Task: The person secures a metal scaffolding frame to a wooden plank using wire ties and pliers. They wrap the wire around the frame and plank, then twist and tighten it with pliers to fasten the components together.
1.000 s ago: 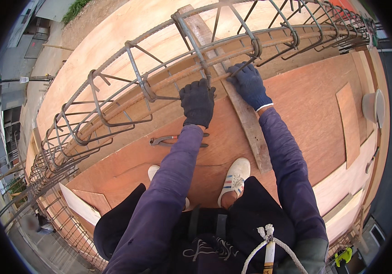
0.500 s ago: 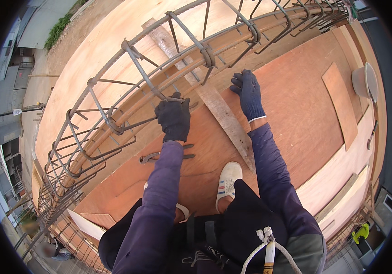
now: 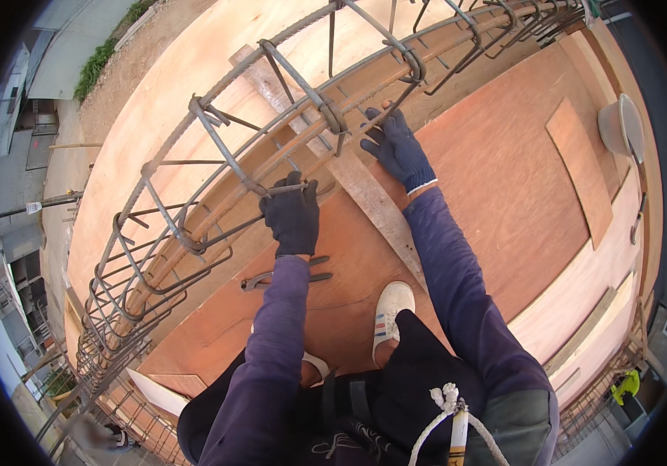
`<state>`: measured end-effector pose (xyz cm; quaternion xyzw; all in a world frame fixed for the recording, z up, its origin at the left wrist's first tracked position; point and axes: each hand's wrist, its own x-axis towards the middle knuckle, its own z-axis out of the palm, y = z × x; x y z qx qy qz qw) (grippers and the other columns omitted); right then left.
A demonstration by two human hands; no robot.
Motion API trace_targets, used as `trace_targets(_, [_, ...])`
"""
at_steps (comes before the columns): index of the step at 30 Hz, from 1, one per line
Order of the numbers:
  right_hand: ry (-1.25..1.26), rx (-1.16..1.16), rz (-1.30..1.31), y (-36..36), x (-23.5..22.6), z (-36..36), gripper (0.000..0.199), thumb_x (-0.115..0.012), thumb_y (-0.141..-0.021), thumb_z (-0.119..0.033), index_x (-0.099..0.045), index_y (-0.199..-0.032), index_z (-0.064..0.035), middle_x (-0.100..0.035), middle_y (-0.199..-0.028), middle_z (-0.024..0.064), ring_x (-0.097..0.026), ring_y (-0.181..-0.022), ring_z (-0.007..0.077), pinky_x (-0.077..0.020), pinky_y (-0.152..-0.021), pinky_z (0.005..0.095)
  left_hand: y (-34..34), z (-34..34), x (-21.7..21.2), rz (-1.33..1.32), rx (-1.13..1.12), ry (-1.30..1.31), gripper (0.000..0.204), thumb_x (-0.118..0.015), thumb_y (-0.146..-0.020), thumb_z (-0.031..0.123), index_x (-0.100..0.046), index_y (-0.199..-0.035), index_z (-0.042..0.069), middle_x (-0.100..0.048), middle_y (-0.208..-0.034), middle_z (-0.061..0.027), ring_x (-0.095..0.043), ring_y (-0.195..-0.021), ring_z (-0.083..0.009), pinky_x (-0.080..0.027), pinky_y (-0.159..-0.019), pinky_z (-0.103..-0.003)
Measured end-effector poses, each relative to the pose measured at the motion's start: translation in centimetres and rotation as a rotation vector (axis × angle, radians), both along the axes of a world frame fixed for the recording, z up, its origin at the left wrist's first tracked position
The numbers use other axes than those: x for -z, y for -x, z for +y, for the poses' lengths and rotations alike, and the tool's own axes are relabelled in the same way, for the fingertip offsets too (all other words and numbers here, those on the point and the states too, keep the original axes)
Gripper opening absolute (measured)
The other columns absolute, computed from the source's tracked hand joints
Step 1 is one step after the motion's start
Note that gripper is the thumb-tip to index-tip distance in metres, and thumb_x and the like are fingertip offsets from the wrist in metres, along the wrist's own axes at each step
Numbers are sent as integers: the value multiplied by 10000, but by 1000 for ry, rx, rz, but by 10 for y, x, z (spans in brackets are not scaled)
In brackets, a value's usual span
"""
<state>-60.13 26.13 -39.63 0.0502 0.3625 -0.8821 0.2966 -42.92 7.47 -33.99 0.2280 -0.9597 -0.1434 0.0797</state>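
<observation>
Jutting into the clenched left grip [image 3: 294, 220], a rebar stirrup [image 3: 228, 154], the right grip [image 3: 403, 151] loosely spread.

Rebar cage [image 3: 294, 76] of dull metal, ribbed and rough; beneath it, a weathered, rough wooden plank [image 3: 376, 202]; on its near side, smooth matt plywood [image 3: 496, 171]; against it, matt cloth left glove [image 3: 293, 223]

Across the upper centre, the rebar cage [image 3: 333, 116] blocks our way; right of centre, bare plywood [image 3: 496, 190] leaves us room.
</observation>
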Motion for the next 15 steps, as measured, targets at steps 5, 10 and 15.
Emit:
trace_targets(5, [-15, -57, 36, 2, 17, 2, 448, -535, -1124, -227, -429, -1557, -175, -551, -1494, 109, -609, -1235, 247, -565, -977, 405, 0, 0, 2, -19, -18, -2, 335, -757, -934, 356, -689, -1183, 142, -722, -1043, -85, -674, -1016, -332, -449, -916, -514])
trace_targets(10, [10, -130, -8, 1, 24, 4, 360, -517, -1135, -241, -531, -1463, -94, -630, -1354, 97, -649, -1147, 216, -584, -984, 397, -1, -2, 7, -13, -19, -3, 352, -761, -931, 369, -695, -1194, 145, -722, -1040, -86, -667, -1044, -326, -441, -940, -519])
trace_targets(15, [24, 18, -55, -4, 16, -4, 342, -502, -1142, -256, -567, -1424, -74, -640, -1324, 96, -653, -1120, 204, -586, -981, 398, -2, -2, 8, -31, -17, -9, 356, -750, -940, 380, -690, -1201, 145, -723, -1051, -95, -667, -1046, -326, -444, -937, -520])
